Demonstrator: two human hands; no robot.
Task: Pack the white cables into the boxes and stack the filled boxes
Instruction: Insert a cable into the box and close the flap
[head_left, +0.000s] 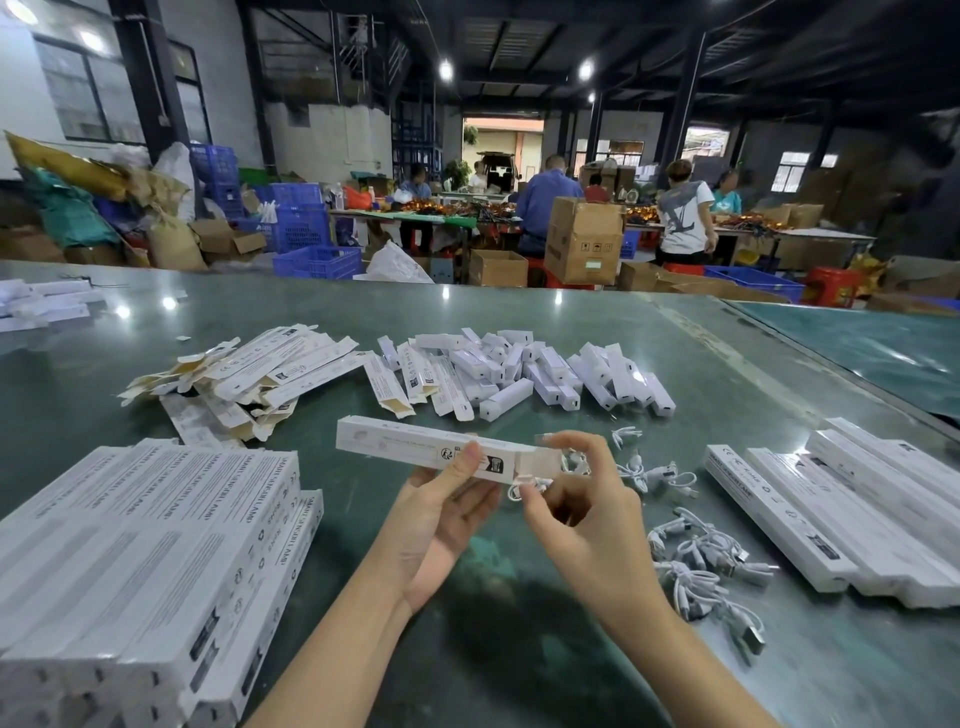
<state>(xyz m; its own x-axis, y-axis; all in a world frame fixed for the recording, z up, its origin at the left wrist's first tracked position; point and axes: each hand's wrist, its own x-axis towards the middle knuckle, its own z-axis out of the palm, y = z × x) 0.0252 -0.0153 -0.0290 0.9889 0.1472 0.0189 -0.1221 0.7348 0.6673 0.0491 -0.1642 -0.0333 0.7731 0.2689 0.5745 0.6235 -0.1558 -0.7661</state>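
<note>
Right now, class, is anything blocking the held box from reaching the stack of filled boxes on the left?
Nothing visible does. The left hand grips the box above the green table, while the right hand pushes a white cable into its open end. Only bare tabletop lies between it and the stack.

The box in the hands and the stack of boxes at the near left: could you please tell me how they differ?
The held box is single and lifted off the table, gripped by the left hand; the stack of boxes lies on the green table in layers. The held box's right end is open, with the right hand feeding in a white cable; the stack's visible ends look closed. Both are long white printed cartons.
</note>
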